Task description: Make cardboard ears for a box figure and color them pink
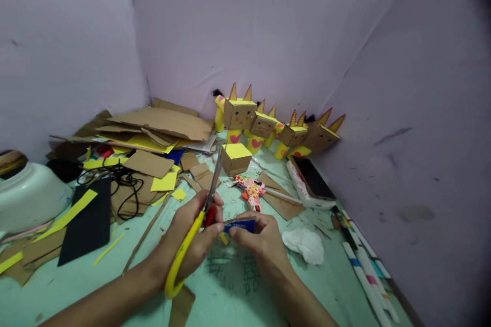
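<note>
Scissors with a yellow handle (183,253) lie across my left hand (192,232), their metal blades (217,168) pointing up and away. Something red (209,216) shows among the left fingers; I cannot make out what it is. My right hand (258,237) is closed on a small piece of blue printed cardboard (241,225) with pale digits on it. The left thumb tip comes up to the left end of this piece. Just beyond the hands lie a flower-patterned glue gun (251,190) and a cardboard box with a yellow top (237,159).
Several cardboard figures with yellow horns (240,115) stand by the back wall. Stacked cardboard sheets (161,121), a tangled black cord (128,184) and a dark sheet (86,222) fill the left. To the right are a phone (312,178), crumpled tissue (305,246) and striped rolled tubes (366,276).
</note>
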Tool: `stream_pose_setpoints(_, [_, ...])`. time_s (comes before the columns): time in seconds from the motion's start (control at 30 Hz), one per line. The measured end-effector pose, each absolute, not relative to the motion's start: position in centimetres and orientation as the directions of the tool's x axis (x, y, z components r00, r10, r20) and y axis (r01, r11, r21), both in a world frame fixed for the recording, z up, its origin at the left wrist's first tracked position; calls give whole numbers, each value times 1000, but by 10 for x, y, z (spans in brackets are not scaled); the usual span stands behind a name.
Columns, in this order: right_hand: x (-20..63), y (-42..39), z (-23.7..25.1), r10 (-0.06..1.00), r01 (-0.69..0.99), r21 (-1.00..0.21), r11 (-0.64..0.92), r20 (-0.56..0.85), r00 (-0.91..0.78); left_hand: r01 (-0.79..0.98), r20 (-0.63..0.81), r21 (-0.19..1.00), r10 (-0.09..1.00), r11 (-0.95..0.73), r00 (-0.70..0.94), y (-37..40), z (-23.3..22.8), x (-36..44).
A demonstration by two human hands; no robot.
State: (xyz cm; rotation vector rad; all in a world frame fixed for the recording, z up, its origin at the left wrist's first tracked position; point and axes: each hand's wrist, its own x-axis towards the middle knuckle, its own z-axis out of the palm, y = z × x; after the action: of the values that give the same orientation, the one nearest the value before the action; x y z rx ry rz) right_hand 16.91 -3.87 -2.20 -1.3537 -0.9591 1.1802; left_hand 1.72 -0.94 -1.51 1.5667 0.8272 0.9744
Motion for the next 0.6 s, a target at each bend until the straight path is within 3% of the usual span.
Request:
stream_pose_setpoints(0.23, [169, -39, -27, 973, -237, -962, -133, -172, 153, -74, 150, 989, 896, -131, 419, -10, -24, 21])
stream_pose_setpoints(0.43, [171, -38, -23, 983, -190, -967, -171, -180, 33, -10, 146, 987, 882, -158, 448, -18, -18, 21])
stream_pose_setpoints(0.6, [169, -38, -21, 988, -133, -980, -148, -151, 20, -70, 100, 994, 922, -80, 373, -15, -23, 22])
